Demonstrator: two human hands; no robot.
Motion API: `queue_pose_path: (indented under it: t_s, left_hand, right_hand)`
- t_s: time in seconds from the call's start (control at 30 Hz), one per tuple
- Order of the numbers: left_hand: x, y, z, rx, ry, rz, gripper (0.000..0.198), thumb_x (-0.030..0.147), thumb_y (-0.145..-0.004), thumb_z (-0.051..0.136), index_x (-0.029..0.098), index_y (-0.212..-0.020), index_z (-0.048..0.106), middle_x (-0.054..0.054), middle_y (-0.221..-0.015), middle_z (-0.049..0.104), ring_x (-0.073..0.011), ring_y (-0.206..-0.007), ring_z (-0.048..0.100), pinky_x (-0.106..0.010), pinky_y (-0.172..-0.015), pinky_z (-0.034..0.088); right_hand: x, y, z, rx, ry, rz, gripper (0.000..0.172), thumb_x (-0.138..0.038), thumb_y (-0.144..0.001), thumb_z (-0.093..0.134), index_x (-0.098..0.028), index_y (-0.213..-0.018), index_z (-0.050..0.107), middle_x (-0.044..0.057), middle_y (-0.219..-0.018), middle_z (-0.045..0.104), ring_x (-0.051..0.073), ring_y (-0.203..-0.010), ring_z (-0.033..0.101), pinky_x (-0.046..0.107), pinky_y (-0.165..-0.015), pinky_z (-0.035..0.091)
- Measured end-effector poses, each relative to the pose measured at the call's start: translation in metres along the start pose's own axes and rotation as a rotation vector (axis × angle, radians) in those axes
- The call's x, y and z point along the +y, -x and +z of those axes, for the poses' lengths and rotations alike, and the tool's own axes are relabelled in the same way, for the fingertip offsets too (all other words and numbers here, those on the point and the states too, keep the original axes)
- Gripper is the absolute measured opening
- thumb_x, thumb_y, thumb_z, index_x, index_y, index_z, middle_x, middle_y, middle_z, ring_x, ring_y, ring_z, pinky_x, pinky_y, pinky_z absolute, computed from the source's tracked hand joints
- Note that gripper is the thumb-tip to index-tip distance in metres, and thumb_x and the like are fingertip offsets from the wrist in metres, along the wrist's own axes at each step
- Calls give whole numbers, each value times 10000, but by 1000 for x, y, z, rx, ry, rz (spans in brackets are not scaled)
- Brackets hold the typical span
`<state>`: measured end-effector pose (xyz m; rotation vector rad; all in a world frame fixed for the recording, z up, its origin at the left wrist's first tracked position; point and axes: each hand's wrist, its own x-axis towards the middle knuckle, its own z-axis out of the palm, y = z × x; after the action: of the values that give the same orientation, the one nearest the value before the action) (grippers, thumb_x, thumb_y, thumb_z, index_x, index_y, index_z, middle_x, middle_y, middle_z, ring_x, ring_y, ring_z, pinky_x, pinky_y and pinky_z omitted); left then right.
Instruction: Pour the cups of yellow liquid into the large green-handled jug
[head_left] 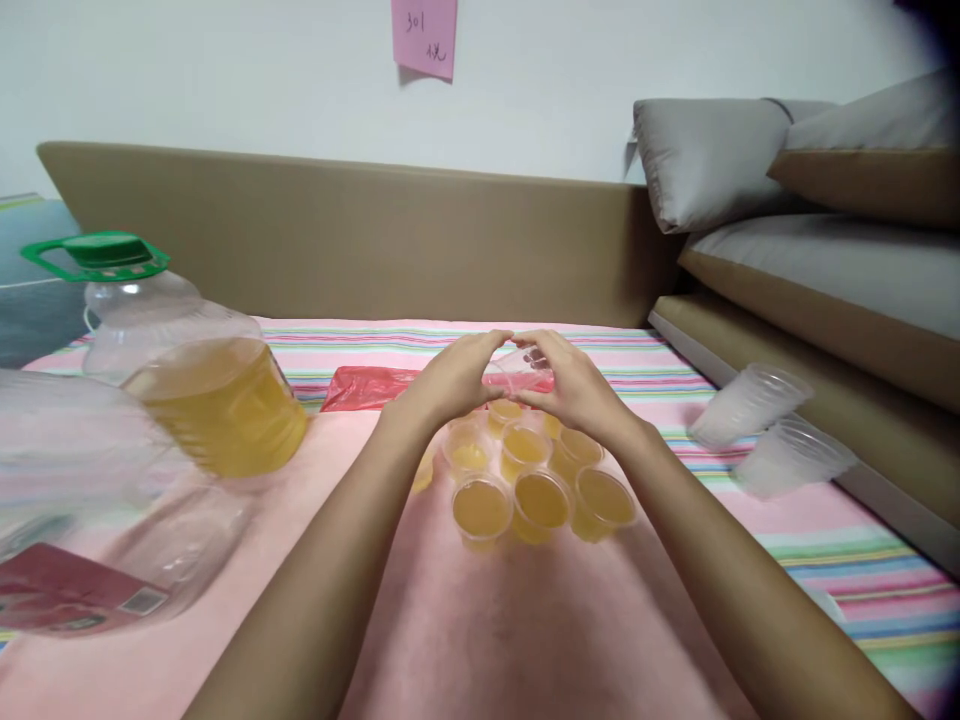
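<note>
Above the back of a cluster of clear plastic cups (pixel 541 500) filled with yellow liquid, my two hands face each other. Between them is a clear plastic cup (pixel 517 372), partly hidden by fingers. My left hand (pixel 459 372) curls round its left side, thumb and fingers closed on it. From the right, my right hand (pixel 568 382) grips the same cup with bent fingers. Several filled cups stand close together below my wrists. A red plastic bag (pixel 361 388) lies flat just behind my left hand.
A large green-capped jug (pixel 225 410) of yellow liquid stands at left, behind a clear bottle (pixel 172 550) lying on its side. Two stacks of clear cups (pixel 795 455) lie at right beside piled cushions (pixel 832 250). A brown board (pixel 360 245) rises at the back.
</note>
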<state>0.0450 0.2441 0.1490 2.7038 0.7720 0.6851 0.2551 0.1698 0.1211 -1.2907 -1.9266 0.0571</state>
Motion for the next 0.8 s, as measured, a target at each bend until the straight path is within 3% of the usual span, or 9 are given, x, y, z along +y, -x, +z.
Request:
queue_pose_path:
  t_s: [0.27, 0.4, 0.57, 0.67, 0.8]
  left_hand:
    - [3, -6, 16, -36, -22, -20, 740, 220, -898, 878, 173, -1563, 556, -205, -1608, 656, -394, -1478, 645, -517, -1192, 532]
    - [7, -11, 20, -50, -10, -49, 675, 224, -931, 838, 140, -1539, 557, -229, -1610, 646, -384, -1475, 651, -493, -1186, 544]
    - [10, -13, 19, -50, 8, -102, 685, 236, -938, 824, 123, -1549, 536, -238, -1614, 639, -376, -1477, 653, -476, -1189, 549]
    - [12, -13, 17, -55, 17, -132, 661, 259, -929, 835, 129, -1517, 561, -227, -1557, 685, -377, -1439, 682, -464, -1145, 577]
    - [14, -13, 16, -73, 20, -148, 676, 248, -932, 837, 110, -1528, 549, -234, -1543, 694, -374, -1435, 685, -465, -1145, 574]
  right_hand:
    - [3, -4, -2, 35, -10, 79, 562, -228, -795, 859, -262, -1292, 599, 103, -1338, 732, 291, -1097, 740, 483, -991, 623]
    - [4, -3, -4, 21, -45, 92, 579, -253, -818, 809, -250, -1359, 603, 131, -1432, 708, 310, -1169, 741, 520, -1044, 613]
    - [-1, -2, -13, 38, -158, 166, 638, -493, -897, 769, -255, -1439, 532, 177, -1547, 642, 334, -1298, 714, 555, -1110, 586]
    - [-2, -3, -17, 125, -214, 250, 692, -628, -862, 780, -259, -1374, 496, 191, -1465, 671, 330, -1197, 744, 551, -1035, 616]
    - [0, -4, -16, 175, -266, 283, 759, -669, -770, 842, -279, -1311, 480, 143, -1294, 717, 302, -1060, 756, 536, -1003, 620]
